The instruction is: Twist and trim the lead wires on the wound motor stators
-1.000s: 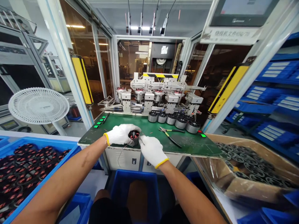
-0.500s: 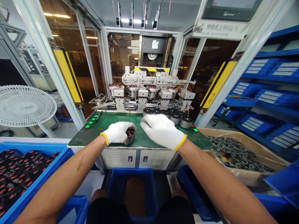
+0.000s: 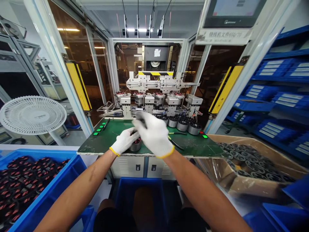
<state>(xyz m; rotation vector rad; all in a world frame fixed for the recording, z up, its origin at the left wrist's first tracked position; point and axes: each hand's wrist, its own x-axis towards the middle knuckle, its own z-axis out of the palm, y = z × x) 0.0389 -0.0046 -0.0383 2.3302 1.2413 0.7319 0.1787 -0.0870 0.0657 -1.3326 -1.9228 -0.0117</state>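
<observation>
A motor stator [image 3: 135, 147], a grey ring with copper windings, stands on the green tabletop [image 3: 116, 126]. My white-gloved left hand [image 3: 123, 141] grips it from the left, fingers across its top. My right hand [image 3: 155, 133], gloved too, hovers just above and right of it, partly covering it. Motion smears the right fingers, so whether they pinch anything is unclear. Beside the right wrist lies a hand tool with black and yellow-green handles [image 3: 177, 143]; its head is hidden behind the hand. Several more stators [image 3: 182, 125] stand in a row behind.
A winding machine [image 3: 149, 101] holds several stators at the back. Yellow light-curtain posts [image 3: 78, 86] flank it. A blue bin of wound stators [image 3: 82, 164] stands left, near a white fan [image 3: 33, 114]. At right is a cardboard box [image 3: 253, 187] of grey rings. A blue bin [image 3: 163, 199] sits below.
My right hand has moved left, over the stator, uncovering the tool's handles. The left fingers now reach across the stator's top. The camera view has shifted slightly.
</observation>
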